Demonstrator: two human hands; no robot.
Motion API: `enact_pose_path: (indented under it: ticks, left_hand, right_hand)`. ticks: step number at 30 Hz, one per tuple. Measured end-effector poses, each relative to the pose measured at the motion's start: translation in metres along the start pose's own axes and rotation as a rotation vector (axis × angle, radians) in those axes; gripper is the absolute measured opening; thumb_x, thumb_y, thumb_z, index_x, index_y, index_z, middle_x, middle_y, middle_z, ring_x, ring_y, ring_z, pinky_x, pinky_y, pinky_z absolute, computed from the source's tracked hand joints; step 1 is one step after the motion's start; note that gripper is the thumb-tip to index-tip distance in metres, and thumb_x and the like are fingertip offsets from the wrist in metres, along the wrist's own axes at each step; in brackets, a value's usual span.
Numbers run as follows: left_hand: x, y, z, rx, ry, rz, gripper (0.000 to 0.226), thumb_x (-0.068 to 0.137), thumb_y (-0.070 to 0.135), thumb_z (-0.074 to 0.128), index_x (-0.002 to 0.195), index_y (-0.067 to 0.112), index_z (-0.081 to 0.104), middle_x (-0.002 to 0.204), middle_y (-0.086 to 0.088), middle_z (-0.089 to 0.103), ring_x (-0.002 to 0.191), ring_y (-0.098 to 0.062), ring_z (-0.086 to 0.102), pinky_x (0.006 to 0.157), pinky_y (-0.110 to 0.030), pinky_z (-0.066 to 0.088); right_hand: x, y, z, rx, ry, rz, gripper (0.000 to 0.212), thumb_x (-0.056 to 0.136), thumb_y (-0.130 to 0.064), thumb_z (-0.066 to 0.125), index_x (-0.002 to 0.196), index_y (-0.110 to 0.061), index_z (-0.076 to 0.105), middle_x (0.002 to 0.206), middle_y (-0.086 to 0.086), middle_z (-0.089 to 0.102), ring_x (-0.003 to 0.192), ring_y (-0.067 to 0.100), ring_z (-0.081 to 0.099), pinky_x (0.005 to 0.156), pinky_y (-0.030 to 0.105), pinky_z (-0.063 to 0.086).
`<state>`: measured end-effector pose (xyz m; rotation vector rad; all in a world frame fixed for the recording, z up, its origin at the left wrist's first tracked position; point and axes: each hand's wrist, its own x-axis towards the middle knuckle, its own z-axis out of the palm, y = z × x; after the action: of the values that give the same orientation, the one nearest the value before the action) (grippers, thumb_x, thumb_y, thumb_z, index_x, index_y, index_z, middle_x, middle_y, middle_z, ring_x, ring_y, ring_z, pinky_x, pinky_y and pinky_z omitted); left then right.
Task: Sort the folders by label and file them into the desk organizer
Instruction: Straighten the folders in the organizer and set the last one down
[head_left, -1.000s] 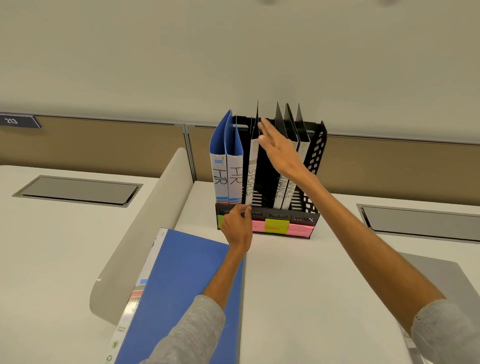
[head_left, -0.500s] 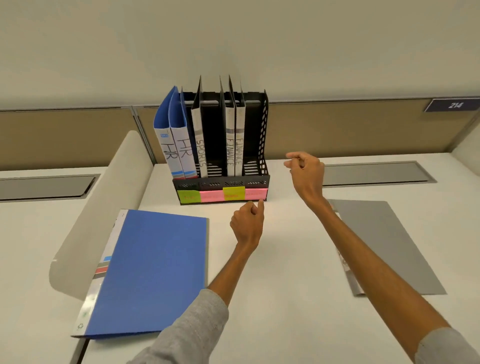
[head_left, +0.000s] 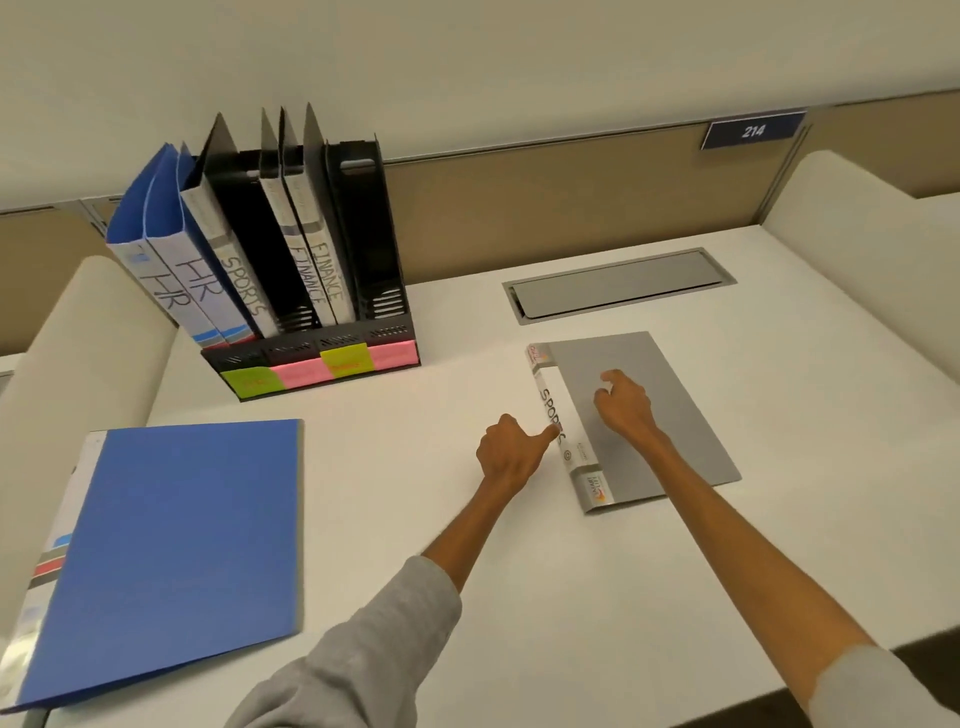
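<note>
- The grey folder (head_left: 675, 415) lies flat on the white desk (head_left: 415, 519), to the right of the desk organizer (head_left: 387, 332) and well apart from it.
- Its white spine (head_left: 548, 402), lettered SPORTS, is the left edge, and the loose edge faces right.
- The left hand (head_left: 506, 454) sits just left of the spine, fingers curled into the palm and thumb stretched out onto the lettering.
- The right hand (head_left: 623, 408) is over the grey cover, fingers loosely bent and gripping nothing. Whether the fingertips touch the cover cannot be told.
- Bare desk runs from the spine to the organizer's base, and more lies to the folder's right.
- The folder's far edge is near the grey cable hatch (head_left: 618, 286) but apart from it.
- The near edge sits well back from the desk's front.
- Half a second ago both hands were in the air between organizer and folder; now they are down at the folder.
- A second ago the right hand was at the tops of the filed folders and the left at the organizer's base.
- The long axis runs away from the person, with the far end leaning slightly left. SPORTS reads from the far end toward the near end.
- In the organizer stand two HR folders (head_left: 171, 280), one SPORTS folder (head_left: 239, 280) and two FINANCE folders (head_left: 319, 270).
- A blue folder (head_left: 176, 545) lies flat at the left.
</note>
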<state>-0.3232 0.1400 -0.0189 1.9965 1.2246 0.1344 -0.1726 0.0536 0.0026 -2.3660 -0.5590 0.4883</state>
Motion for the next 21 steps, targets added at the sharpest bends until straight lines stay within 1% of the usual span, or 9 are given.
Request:
enact_pose_path:
  ticks: [2, 3, 5, 7, 10, 13, 17, 19, 21]
  left_hand:
    - [-0.004, 0.010, 0.017, 0.032, -0.055, -0.006, 0.064, 0.075, 0.070, 0.064, 0.094, 0.009, 0.056, 0.103, -0.009, 0.068, 0.095, -0.029, 0.065, 0.069, -0.031, 0.044]
    - [-0.005, 0.014, 0.025, 0.035, -0.076, -0.012, 0.064, 0.075, 0.069, 0.066, 0.093, 0.009, 0.057, 0.104, -0.009, 0.068, 0.094, -0.029, 0.065, 0.069, -0.031, 0.046]
    - [-0.007, 0.021, 0.038, 0.027, -0.106, -0.030, 0.070, 0.073, 0.067, 0.068, 0.105, 0.005, 0.061, 0.110, -0.010, 0.066, 0.099, -0.029, 0.064, 0.077, -0.035, 0.053]
    - [-0.009, 0.027, 0.048, 0.009, -0.115, -0.051, 0.075, 0.072, 0.064, 0.072, 0.117, 0.004, 0.059, 0.117, -0.011, 0.059, 0.104, -0.030, 0.062, 0.085, -0.039, 0.054]
    - [-0.011, 0.031, 0.062, -0.012, -0.132, -0.048, 0.072, 0.071, 0.053, 0.078, 0.123, 0.008, 0.056, 0.120, -0.011, 0.050, 0.108, -0.030, 0.058, 0.086, -0.038, 0.053]
    - [-0.013, 0.035, 0.075, -0.174, -0.096, -0.095, 0.063, 0.069, 0.035, 0.081, 0.119, 0.008, 0.056, 0.120, -0.013, 0.048, 0.114, -0.030, 0.051, 0.091, -0.040, 0.053]
    - [-0.009, 0.051, 0.077, -0.404, -0.037, -0.304, 0.061, 0.069, 0.023, 0.082, 0.119, 0.005, 0.052, 0.126, -0.014, 0.045, 0.120, -0.033, 0.043, 0.095, -0.041, 0.049]
    - [-0.007, 0.053, 0.074, -0.471, -0.042, -0.342, 0.059, 0.067, 0.017, 0.083, 0.116, 0.005, 0.051, 0.125, -0.013, 0.051, 0.118, -0.033, 0.048, 0.092, -0.044, 0.051]
    - [-0.010, 0.051, 0.072, -0.545, -0.041, -0.315, 0.059, 0.066, 0.011, 0.082, 0.113, 0.007, 0.047, 0.122, -0.011, 0.060, 0.108, -0.031, 0.060, 0.086, -0.042, 0.056]
  right_hand:
    - [-0.002, 0.019, -0.004, -0.041, -0.018, 0.016, 0.045, 0.096, -0.012, 0.047, 0.142, -0.008, 0.044, 0.142, 0.015, 0.050, 0.129, 0.034, 0.048, 0.107, 0.042, 0.038]
    - [-0.002, 0.028, -0.006, -0.062, -0.027, 0.014, 0.046, 0.097, -0.011, 0.047, 0.142, -0.007, 0.044, 0.144, 0.015, 0.048, 0.130, 0.034, 0.047, 0.108, 0.042, 0.037]
    - [-0.002, 0.043, -0.009, -0.100, -0.041, 0.007, 0.046, 0.097, -0.010, 0.048, 0.142, -0.006, 0.043, 0.146, 0.015, 0.046, 0.132, 0.034, 0.046, 0.109, 0.041, 0.037]
    - [-0.002, 0.056, -0.011, -0.160, -0.061, 0.005, 0.046, 0.097, -0.009, 0.048, 0.143, -0.005, 0.042, 0.146, 0.016, 0.045, 0.130, 0.035, 0.047, 0.108, 0.041, 0.038]
    - [-0.004, 0.068, -0.012, -0.260, -0.089, -0.029, 0.049, 0.095, -0.008, 0.050, 0.143, -0.006, 0.040, 0.139, 0.017, 0.052, 0.124, 0.035, 0.052, 0.103, 0.041, 0.042]
    - [-0.007, 0.075, -0.011, -0.274, -0.091, -0.083, 0.058, 0.091, -0.005, 0.055, 0.146, -0.010, 0.036, 0.132, 0.017, 0.057, 0.119, 0.036, 0.055, 0.101, 0.040, 0.044]
    - [-0.007, 0.079, -0.014, -0.222, -0.096, -0.106, 0.059, 0.090, -0.002, 0.057, 0.145, -0.014, 0.038, 0.129, 0.016, 0.059, 0.118, 0.035, 0.056, 0.102, 0.039, 0.043]
    - [-0.007, 0.080, -0.015, -0.234, -0.122, -0.119, 0.059, 0.090, -0.002, 0.056, 0.144, -0.015, 0.038, 0.125, 0.016, 0.060, 0.115, 0.035, 0.057, 0.101, 0.039, 0.043]
    - [-0.007, 0.080, -0.018, -0.243, -0.144, -0.133, 0.059, 0.089, -0.001, 0.054, 0.144, -0.017, 0.038, 0.119, 0.016, 0.062, 0.112, 0.035, 0.058, 0.099, 0.038, 0.043]
